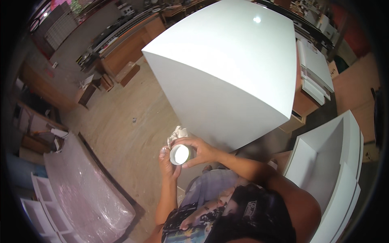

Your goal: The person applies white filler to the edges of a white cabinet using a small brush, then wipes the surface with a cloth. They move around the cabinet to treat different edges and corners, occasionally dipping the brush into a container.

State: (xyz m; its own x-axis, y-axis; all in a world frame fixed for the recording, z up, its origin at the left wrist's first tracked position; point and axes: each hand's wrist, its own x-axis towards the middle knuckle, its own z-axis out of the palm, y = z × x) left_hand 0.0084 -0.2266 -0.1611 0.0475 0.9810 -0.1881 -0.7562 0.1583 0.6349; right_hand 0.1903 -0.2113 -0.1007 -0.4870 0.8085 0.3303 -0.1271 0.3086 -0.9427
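Note:
In front of my body I hold a small round can (pixel 181 154) of white content, its open mouth facing up. My right hand (pixel 197 150) wraps round its right side, with the thumb near the lower rim. My left hand (pixel 166 164) closes against the can's left side, its fingers curled and marked with white at the tips. A crumpled off-white cloth (pixel 177 134) sticks out just beyond both hands; which fingers grip it is hidden. Past the hands stands a large white cabinet (pixel 227 109) with a glossy top.
At lower left lies a long panel wrapped in clear plastic (pixel 87 190), beside white compartmented trays (pixel 42 194). An open white cabinet carcass (pixel 320 150) stands at right. Wooden benches (pixel 131 34) and stacked white panels (pixel 316 69) line the far side of the concrete floor (pixel 129 101).

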